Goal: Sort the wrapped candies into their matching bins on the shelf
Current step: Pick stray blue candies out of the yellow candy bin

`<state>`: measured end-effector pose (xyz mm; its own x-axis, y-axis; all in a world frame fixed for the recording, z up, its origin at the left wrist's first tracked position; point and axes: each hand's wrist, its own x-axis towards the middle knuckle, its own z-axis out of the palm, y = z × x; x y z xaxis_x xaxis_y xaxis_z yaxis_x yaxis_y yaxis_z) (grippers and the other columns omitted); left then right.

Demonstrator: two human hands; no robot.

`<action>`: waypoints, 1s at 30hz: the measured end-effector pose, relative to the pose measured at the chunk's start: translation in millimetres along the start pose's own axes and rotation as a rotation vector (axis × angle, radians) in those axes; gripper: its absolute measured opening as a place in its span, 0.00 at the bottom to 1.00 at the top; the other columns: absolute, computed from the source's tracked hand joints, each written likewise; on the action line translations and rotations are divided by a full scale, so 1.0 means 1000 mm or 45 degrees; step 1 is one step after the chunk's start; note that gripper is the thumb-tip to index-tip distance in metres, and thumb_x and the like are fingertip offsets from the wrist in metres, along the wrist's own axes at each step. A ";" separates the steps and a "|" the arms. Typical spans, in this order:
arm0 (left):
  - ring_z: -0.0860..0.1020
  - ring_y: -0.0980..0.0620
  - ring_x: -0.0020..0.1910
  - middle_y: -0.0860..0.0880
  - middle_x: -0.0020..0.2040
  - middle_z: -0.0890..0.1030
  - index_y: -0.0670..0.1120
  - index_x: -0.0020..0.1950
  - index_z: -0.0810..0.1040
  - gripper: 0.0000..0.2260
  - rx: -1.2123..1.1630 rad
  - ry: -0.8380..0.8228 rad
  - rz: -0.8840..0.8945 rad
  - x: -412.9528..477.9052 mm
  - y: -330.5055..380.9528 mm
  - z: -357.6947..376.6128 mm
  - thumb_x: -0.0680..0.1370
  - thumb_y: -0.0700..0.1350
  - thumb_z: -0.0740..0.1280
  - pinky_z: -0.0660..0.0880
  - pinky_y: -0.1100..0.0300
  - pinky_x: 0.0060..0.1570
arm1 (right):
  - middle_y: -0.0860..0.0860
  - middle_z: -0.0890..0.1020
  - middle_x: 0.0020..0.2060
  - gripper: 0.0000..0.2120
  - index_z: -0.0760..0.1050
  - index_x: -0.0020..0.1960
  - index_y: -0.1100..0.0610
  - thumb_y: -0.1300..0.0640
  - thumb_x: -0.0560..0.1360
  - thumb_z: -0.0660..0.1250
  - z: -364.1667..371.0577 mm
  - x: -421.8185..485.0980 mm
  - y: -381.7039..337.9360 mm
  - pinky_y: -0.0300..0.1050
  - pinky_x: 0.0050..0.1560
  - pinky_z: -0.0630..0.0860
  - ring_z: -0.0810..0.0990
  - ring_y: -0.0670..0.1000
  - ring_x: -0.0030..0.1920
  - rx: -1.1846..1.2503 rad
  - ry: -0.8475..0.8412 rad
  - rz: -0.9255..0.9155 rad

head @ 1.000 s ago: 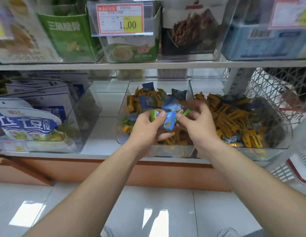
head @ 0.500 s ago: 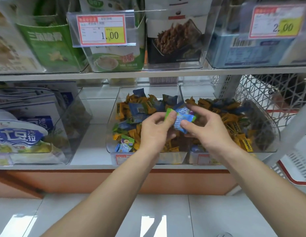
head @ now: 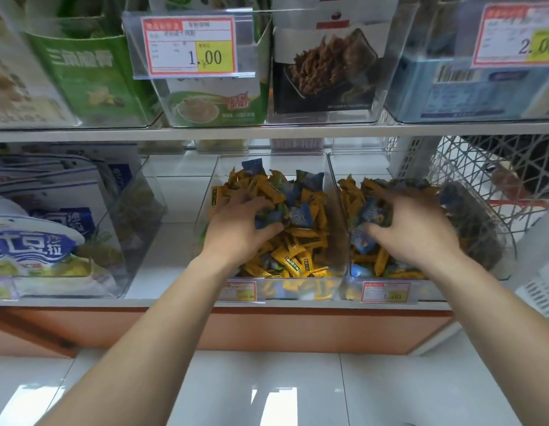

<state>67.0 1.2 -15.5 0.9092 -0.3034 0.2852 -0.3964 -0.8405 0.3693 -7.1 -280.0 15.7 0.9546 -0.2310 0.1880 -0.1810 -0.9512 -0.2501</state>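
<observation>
Two clear bins sit side by side on the lower shelf (head: 174,299), each heaped with yellow candies (head: 294,262) mixed with blue candies (head: 300,213). The left hand (head: 239,229) is down in the left bin (head: 267,155). Its grip is narrow, with thumb and curled fingers holding blue candies at the pile's 10 o'clock. The right hand (head: 411,229) is in the right bin (head: 359,153), its grip likewise curled round blue candies at that pile's 9 o'clock.

The yellow wrappers carry a dark printed panel, too small to read. The left bin's front tag (head: 237,291) is blurred beyond reading, while the right bin's tag (head: 386,292) faintly shows "1.00".

On the upper shelf at 12 o'clock, a red-bordered price tag (head: 190,46) reads "1.00" on yellow. A second price tag (head: 519,38) at 2 o'clock reads "2.00". A green box (head: 82,72) at 10 o'clock bears white Chinese characters. A blue-and-white bag (head: 30,244) at 9 o'clock bears large ones.
</observation>
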 end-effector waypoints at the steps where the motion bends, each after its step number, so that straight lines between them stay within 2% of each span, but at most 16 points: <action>1: 0.71 0.43 0.63 0.50 0.63 0.73 0.58 0.60 0.78 0.18 -0.023 -0.029 0.007 -0.001 -0.002 -0.001 0.73 0.63 0.70 0.73 0.53 0.54 | 0.56 0.80 0.56 0.20 0.76 0.62 0.46 0.41 0.72 0.68 -0.003 0.003 -0.010 0.51 0.47 0.79 0.77 0.62 0.55 0.046 0.084 -0.064; 3: 0.72 0.46 0.62 0.51 0.64 0.71 0.58 0.59 0.79 0.19 -0.062 -0.089 0.036 -0.004 -0.006 -0.003 0.71 0.61 0.73 0.73 0.55 0.52 | 0.54 0.83 0.49 0.15 0.78 0.56 0.49 0.43 0.74 0.66 -0.001 0.011 -0.036 0.42 0.39 0.75 0.79 0.57 0.45 0.137 0.157 -0.252; 4: 0.73 0.48 0.61 0.52 0.64 0.72 0.58 0.59 0.79 0.20 -0.079 -0.108 0.058 -0.005 -0.008 -0.005 0.70 0.60 0.74 0.72 0.57 0.51 | 0.52 0.83 0.48 0.17 0.77 0.61 0.48 0.43 0.76 0.65 0.004 0.018 -0.051 0.41 0.39 0.74 0.80 0.55 0.45 0.148 0.074 -0.350; 6: 0.74 0.50 0.59 0.54 0.64 0.73 0.59 0.60 0.77 0.23 -0.121 -0.169 0.093 -0.007 -0.013 -0.010 0.67 0.59 0.77 0.71 0.60 0.49 | 0.51 0.83 0.56 0.24 0.70 0.72 0.44 0.41 0.77 0.64 0.015 0.031 -0.078 0.45 0.46 0.78 0.81 0.53 0.51 0.079 -0.209 -0.512; 7: 0.75 0.51 0.58 0.54 0.63 0.75 0.60 0.61 0.76 0.25 -0.140 -0.222 0.092 -0.008 -0.015 -0.013 0.66 0.59 0.77 0.73 0.59 0.50 | 0.51 0.81 0.59 0.25 0.68 0.73 0.43 0.40 0.77 0.64 0.023 0.038 -0.088 0.47 0.48 0.79 0.81 0.54 0.54 -0.012 -0.314 -0.562; 9: 0.76 0.52 0.58 0.54 0.63 0.76 0.60 0.64 0.73 0.30 -0.153 -0.298 0.072 -0.010 -0.018 -0.016 0.65 0.59 0.78 0.76 0.56 0.54 | 0.51 0.81 0.58 0.25 0.69 0.70 0.43 0.37 0.76 0.65 0.035 0.047 -0.101 0.47 0.46 0.78 0.80 0.56 0.53 -0.162 -0.412 -0.570; 11: 0.76 0.50 0.59 0.53 0.64 0.76 0.59 0.66 0.72 0.30 -0.153 -0.281 0.102 -0.012 -0.020 -0.016 0.66 0.57 0.77 0.77 0.54 0.54 | 0.51 0.80 0.56 0.26 0.71 0.68 0.45 0.36 0.74 0.67 0.042 0.054 -0.104 0.46 0.43 0.74 0.80 0.56 0.52 -0.169 -0.417 -0.514; 14: 0.78 0.50 0.57 0.53 0.61 0.80 0.55 0.67 0.74 0.25 -0.254 -0.165 0.153 -0.014 -0.022 -0.014 0.71 0.52 0.75 0.76 0.59 0.51 | 0.50 0.78 0.54 0.21 0.75 0.64 0.48 0.41 0.75 0.70 0.045 0.054 -0.100 0.45 0.43 0.71 0.79 0.56 0.53 -0.114 -0.398 -0.491; 16: 0.80 0.52 0.56 0.54 0.59 0.82 0.55 0.67 0.75 0.22 -0.340 -0.097 0.101 -0.014 -0.024 -0.014 0.74 0.50 0.73 0.76 0.62 0.51 | 0.51 0.74 0.55 0.18 0.76 0.63 0.50 0.44 0.76 0.70 0.042 0.049 -0.093 0.44 0.45 0.66 0.77 0.57 0.55 -0.023 -0.232 -0.497; 18: 0.80 0.52 0.56 0.53 0.59 0.82 0.55 0.67 0.75 0.20 -0.406 -0.057 0.036 -0.014 -0.024 -0.014 0.76 0.50 0.72 0.77 0.61 0.52 | 0.51 0.75 0.55 0.15 0.77 0.61 0.52 0.47 0.77 0.69 0.038 0.040 -0.090 0.43 0.45 0.64 0.76 0.54 0.51 0.163 -0.034 -0.490; 19: 0.80 0.52 0.57 0.53 0.59 0.82 0.54 0.67 0.76 0.18 -0.423 -0.055 0.023 -0.015 -0.023 -0.015 0.77 0.50 0.71 0.77 0.62 0.52 | 0.50 0.76 0.52 0.12 0.77 0.59 0.51 0.47 0.78 0.68 0.036 0.034 -0.092 0.44 0.43 0.64 0.75 0.53 0.49 0.288 -0.032 -0.492; 21: 0.79 0.53 0.57 0.53 0.59 0.82 0.53 0.67 0.76 0.17 -0.421 -0.073 0.041 -0.017 -0.021 -0.016 0.78 0.51 0.68 0.74 0.66 0.49 | 0.49 0.79 0.48 0.08 0.75 0.56 0.47 0.47 0.78 0.67 0.035 0.023 -0.098 0.45 0.41 0.69 0.78 0.51 0.46 0.441 -0.241 -0.515; 23: 0.79 0.52 0.56 0.52 0.58 0.82 0.53 0.65 0.77 0.15 -0.359 -0.107 0.090 -0.019 -0.019 -0.018 0.79 0.51 0.67 0.73 0.64 0.47 | 0.51 0.82 0.53 0.13 0.76 0.61 0.49 0.46 0.78 0.67 0.041 0.015 -0.104 0.44 0.46 0.71 0.80 0.54 0.53 0.301 -0.451 -0.594; 24: 0.79 0.50 0.57 0.51 0.58 0.82 0.52 0.65 0.77 0.15 -0.307 -0.124 0.121 -0.022 -0.018 -0.021 0.79 0.52 0.67 0.75 0.60 0.48 | 0.52 0.82 0.57 0.17 0.75 0.65 0.50 0.45 0.78 0.66 0.046 0.013 -0.105 0.44 0.48 0.71 0.79 0.56 0.56 0.185 -0.477 -0.629; 27: 0.77 0.46 0.60 0.50 0.61 0.81 0.53 0.68 0.75 0.21 -0.007 -0.136 0.226 -0.031 -0.021 -0.025 0.77 0.57 0.68 0.76 0.52 0.53 | 0.52 0.80 0.62 0.23 0.72 0.71 0.50 0.44 0.78 0.67 0.054 0.007 -0.110 0.46 0.53 0.75 0.78 0.57 0.61 0.107 -0.419 -0.622; 30: 0.76 0.46 0.60 0.53 0.61 0.81 0.57 0.68 0.75 0.24 0.192 -0.022 0.271 -0.030 -0.018 -0.031 0.73 0.60 0.71 0.77 0.52 0.51 | 0.53 0.79 0.64 0.29 0.69 0.72 0.50 0.44 0.74 0.71 0.050 0.006 -0.107 0.50 0.58 0.76 0.77 0.57 0.62 0.090 -0.451 -0.573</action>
<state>42.6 38.8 -3.7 0.8099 -0.4872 0.3267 -0.5566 -0.8140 0.1659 30.0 -169.5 -4.3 0.9570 0.2879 -0.0359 0.2664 -0.9209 -0.2845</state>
